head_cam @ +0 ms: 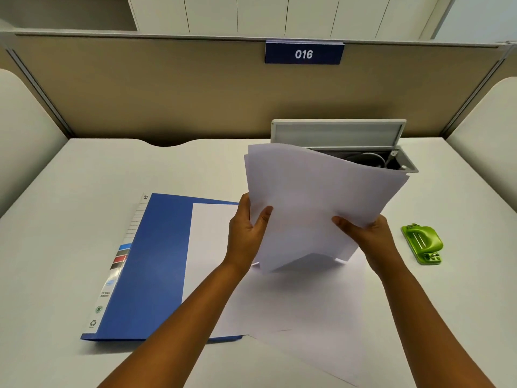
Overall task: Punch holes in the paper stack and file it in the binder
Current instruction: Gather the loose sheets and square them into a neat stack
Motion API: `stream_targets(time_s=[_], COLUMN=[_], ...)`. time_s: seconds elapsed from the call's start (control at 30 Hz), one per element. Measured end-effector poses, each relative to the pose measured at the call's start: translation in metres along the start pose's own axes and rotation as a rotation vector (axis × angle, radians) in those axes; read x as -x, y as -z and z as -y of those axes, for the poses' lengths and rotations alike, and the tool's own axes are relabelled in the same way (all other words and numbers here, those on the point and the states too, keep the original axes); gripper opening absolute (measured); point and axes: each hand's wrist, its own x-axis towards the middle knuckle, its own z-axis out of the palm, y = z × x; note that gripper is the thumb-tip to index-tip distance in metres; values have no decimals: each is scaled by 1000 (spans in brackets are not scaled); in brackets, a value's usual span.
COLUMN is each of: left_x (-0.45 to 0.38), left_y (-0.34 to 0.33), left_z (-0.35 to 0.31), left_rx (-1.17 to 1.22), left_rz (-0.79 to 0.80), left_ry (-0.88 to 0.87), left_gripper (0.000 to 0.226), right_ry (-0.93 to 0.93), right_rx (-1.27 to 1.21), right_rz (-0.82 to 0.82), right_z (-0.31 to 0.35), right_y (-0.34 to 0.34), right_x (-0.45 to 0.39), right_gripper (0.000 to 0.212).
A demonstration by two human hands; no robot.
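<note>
One blue binder (156, 264); one green hole punch (423, 243); one held paper stack (316, 203); two hands; loose sheets (302, 309) beneath, number unclear; one "016" sign (304, 53).

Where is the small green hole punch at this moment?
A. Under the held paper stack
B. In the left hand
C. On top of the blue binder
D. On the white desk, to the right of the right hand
D: the small green hole punch sits untouched on the white desk, right of the right hand, while both hands hold the white paper stack.

Even, soft light, seemingly from overhead; faint shadows on the bench (84, 177); wide-angle bending at the edges; slight softness throughout; no glare.
</note>
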Motion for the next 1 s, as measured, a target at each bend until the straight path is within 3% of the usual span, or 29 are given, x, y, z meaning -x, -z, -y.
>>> stream_targets(time_s=[0.1, 0.23, 0.4, 0.5, 0.67, 0.77, 0.87, 1.0], left_x=[3, 6, 17, 24, 29, 30, 34, 47], left_y=[-3, -8, -10, -11, -7, -5, 3, 25], left_z=[-7, -9, 22, 38, 47, 45, 48, 68], left_rx=[-33, -14, -18, -78, -160, -227, -306, -483], left_rz=[-19, -72, -48, -61, -76, -75, -139, -358], left_ry=[-59, -97, 127, 194, 267, 260, 279, 280], left_gripper=[23, 25, 37, 27, 23, 17, 16, 24], right_ry=[6, 52, -40, -26, -58, -53, -134, -282], right_rx=[-37, -74, 116, 209, 256, 316, 349, 358], right_rz=[-30, -66, -50, -122, -231, -236, -169, -90], right_z=[5, 11, -18, -35, -51, -52, -58, -79], right_y=[-1, -2, -8, -10, -4, -2, -5, -17], right_x=[-1, -1, 12, 25, 36, 32, 31, 38], right_gripper=[25, 28, 37, 48, 27, 28, 30, 33])
